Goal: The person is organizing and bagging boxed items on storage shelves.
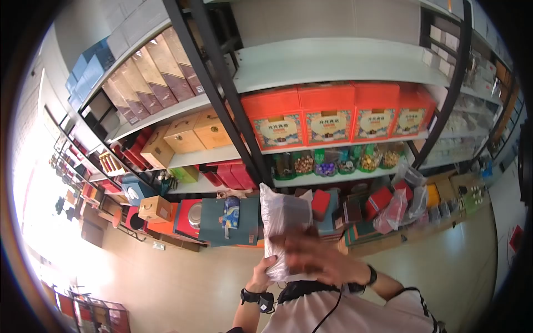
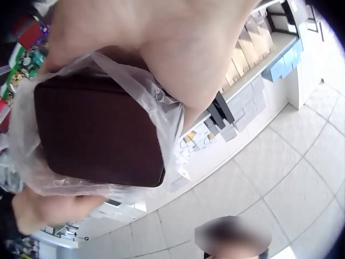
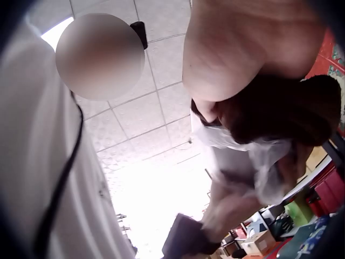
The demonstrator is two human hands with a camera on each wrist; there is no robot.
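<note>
A whitish translucent plastic bag [image 1: 272, 213] stands up in front of the person's body. My left hand [image 1: 262, 273] grips its lower left side, with the thumb on the near face. Inside the bag sits a dark brown box [image 2: 99, 132] with rounded corners, seen end-on through the opening in the left wrist view. Across the bag's near face reaches my right hand [image 1: 327, 265], its fingers extended and blurred by motion. In the right wrist view that hand [image 3: 253, 54] is close over the bag [image 3: 264, 162], its fingers in deep shadow.
Ahead stands a shelf unit with orange-red gift boxes [image 1: 327, 111] and green-based jars [image 1: 338, 164]. Below it, a low ledge carries a dark teal box [image 1: 214, 222], a wooden box [image 1: 155, 208] and other bagged packages [image 1: 394, 208]. Tan floor [image 1: 183, 277] lies beneath.
</note>
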